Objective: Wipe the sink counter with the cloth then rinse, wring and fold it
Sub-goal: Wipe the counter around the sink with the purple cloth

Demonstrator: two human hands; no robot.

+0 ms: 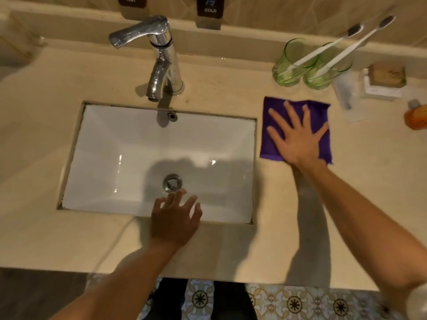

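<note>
Right hand [298,137] flat with fingers spread on the purple cloth [320,112], pinning it to the worktop [231,245] right of the sink [115,158] for wiping; left hand [174,218] loose, empty.

orange bottle [416,117] cut off, cloth [272,125] partly hidden
</note>
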